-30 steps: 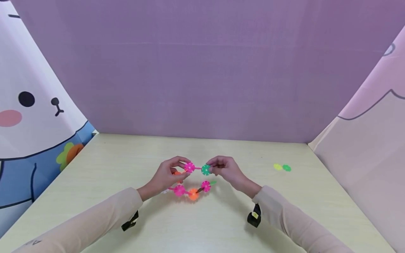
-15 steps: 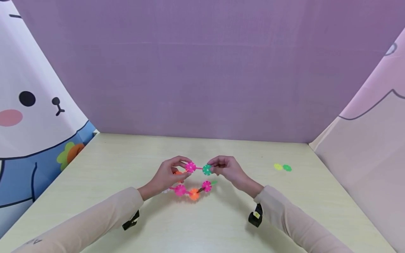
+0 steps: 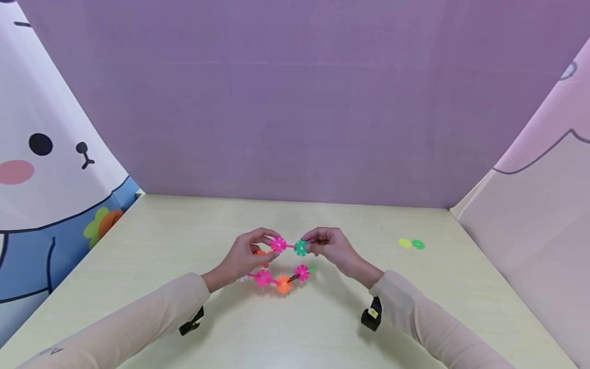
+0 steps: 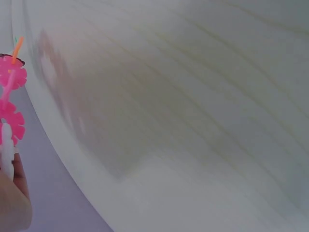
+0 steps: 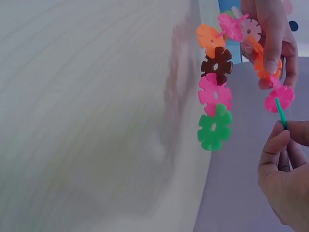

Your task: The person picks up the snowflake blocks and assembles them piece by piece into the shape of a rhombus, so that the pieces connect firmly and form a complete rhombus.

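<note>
A curved chain of slotted plastic snowflake discs hangs between my hands over the table. In the head view my left hand (image 3: pixel 244 257) grips the chain near a bright pink disc (image 3: pixel 278 244) and an orange disc (image 5: pixel 264 67). My right hand (image 3: pixel 331 247) pinches a teal-green disc (image 3: pixel 301 248) by its edge. This disc meets the pink part of the chain; it shows edge-on in the right wrist view. The chain's other end dangles, with an orange disc (image 3: pixel 283 284), a brown disc (image 5: pixel 217 66), a pink disc (image 5: pixel 215 94) and a green disc (image 5: pixel 214 127).
Two loose discs, one yellow (image 3: pixel 404 243) and one green (image 3: pixel 418 244), lie on the pale wooden table (image 3: pixel 295 333) at the right. A purple cloth screen (image 3: pixel 295 102) stands along the back, and printed cartoon panels flank both sides.
</note>
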`<state>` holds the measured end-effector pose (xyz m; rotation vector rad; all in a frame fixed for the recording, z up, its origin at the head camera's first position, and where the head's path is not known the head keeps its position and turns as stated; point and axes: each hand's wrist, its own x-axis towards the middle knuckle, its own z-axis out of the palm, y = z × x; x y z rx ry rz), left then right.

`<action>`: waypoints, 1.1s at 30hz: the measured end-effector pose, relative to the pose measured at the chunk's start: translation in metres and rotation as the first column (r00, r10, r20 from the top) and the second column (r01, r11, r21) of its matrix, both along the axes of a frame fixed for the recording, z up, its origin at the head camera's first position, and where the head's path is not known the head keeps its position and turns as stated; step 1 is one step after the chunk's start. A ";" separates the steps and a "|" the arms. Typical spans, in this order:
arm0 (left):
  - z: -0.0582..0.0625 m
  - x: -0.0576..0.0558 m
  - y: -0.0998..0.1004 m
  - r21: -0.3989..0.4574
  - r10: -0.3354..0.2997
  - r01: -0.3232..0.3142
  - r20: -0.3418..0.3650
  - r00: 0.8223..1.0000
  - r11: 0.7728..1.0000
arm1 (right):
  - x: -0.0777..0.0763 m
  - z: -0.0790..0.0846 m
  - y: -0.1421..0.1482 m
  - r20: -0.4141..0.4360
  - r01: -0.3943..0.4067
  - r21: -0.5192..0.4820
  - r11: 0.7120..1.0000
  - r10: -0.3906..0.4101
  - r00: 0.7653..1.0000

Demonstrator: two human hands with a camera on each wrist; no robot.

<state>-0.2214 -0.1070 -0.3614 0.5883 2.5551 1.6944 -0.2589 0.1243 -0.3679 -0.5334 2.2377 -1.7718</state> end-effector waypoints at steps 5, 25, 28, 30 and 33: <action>-0.004 -0.002 0.000 0.023 -0.010 0.010 0.003 1.000 1.000 | 0.000 -0.001 -0.002 -0.004 0.004 -0.015 1.000 -0.004 1.000; -0.009 -0.002 -0.002 0.023 -0.022 0.022 -0.006 1.000 0.999 | -0.001 -0.004 -0.006 0.012 0.014 -0.010 1.000 -0.014 1.000; -0.009 -0.002 -0.002 0.026 -0.016 0.017 -0.007 1.000 1.000 | -0.002 -0.005 -0.006 0.004 0.000 -0.014 1.000 0.000 1.000; -0.008 -0.002 -0.002 0.028 -0.013 0.013 -0.005 1.000 1.000 | -0.003 -0.005 -0.006 0.005 -0.005 -0.011 1.000 0.005 1.000; -0.008 -0.002 -0.003 0.032 -0.011 0.011 -0.003 1.000 0.999 | -0.003 -0.006 -0.004 0.009 -0.014 -0.002 1.000 0.014 1.000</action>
